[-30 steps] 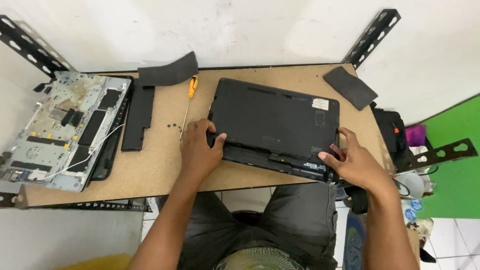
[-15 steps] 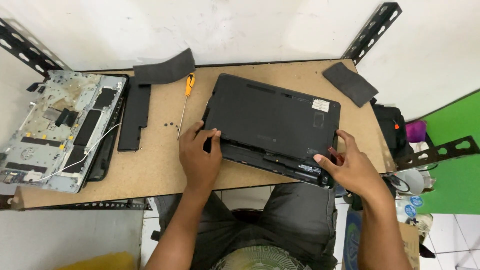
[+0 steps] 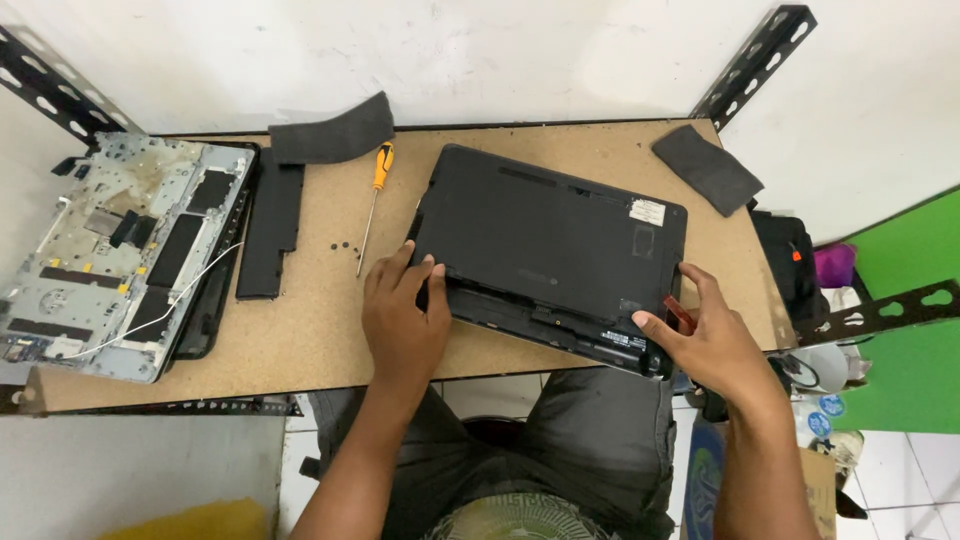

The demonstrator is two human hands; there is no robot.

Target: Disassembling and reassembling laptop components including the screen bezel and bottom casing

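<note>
Left hand (image 3: 403,318) is flat on the brown worktable (image 3: 320,330), fingers spread narrow and pressing the near left corner of the black laptop (image 3: 550,250), which lies underside up in the middle of the table, turned a little clockwise. Right hand (image 3: 705,340) is at the laptop's near right corner, thumb on the base edge, fingers loosely curled around the side; nothing is gripped in either hand, both just bear on the case. A small reddish piece (image 3: 680,313) shows just beside the right fingers, and I cannot tell what it is.

At 11 o'clock from the left hand, a screwdriver (image 3: 372,205) with an orange handle lies on the board, tip pointing toward the person. Just left of its tip, a few small dark screws (image 3: 340,244) sit loose. Further out at 10 o'clock, a long black battery-shaped bar (image 3: 272,225) lies beside a stripped laptop chassis (image 3: 115,260), metal plate up, with a white wire trailing across it. A dark grey foam pad (image 3: 335,133) rests at 12 o'clock near the wall, and a second grey pad (image 3: 707,168) sits at 1 o'clock from the right hand, on the table's far right corner.
</note>
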